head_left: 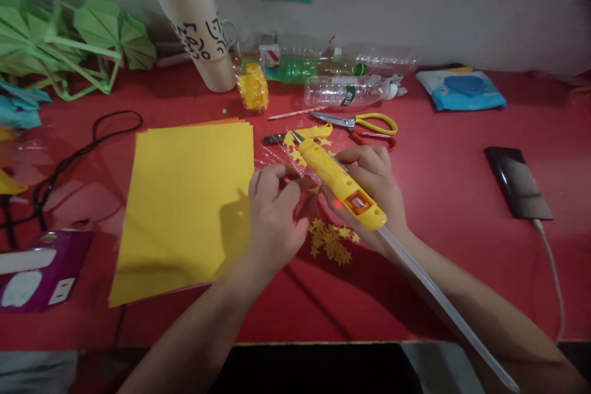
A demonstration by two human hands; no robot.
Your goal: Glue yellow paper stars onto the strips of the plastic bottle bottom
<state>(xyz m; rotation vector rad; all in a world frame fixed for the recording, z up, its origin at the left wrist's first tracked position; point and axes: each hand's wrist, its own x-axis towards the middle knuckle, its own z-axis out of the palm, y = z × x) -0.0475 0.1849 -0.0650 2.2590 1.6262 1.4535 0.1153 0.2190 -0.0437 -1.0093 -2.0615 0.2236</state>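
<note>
A yellow hot glue gun [339, 181] lies slantwise across my right hand [376, 188], whose fingers close around it. Its metal tip points away to the upper left, and a long clear glue stick [443, 298] juts from its back end. To the left of the gun, my left hand [279, 215] is closed, thumb and fingertips together near the right fingertips; what they pinch is too small to make out. Small yellow paper stars [330, 240] lie in a heap below the hands. Beyond the fingers are more stars and crinkled clear plastic [277, 157].
Yellow paper sheets [184, 209] are stacked at left. Yellow-handled scissors [376, 123], a pink pencil [295, 113] and clear bottles [341, 91] lie behind. A white tumbler [198, 31] stands near the wall. At right are a wipes pack [462, 89] and a phone [517, 181] with a cable.
</note>
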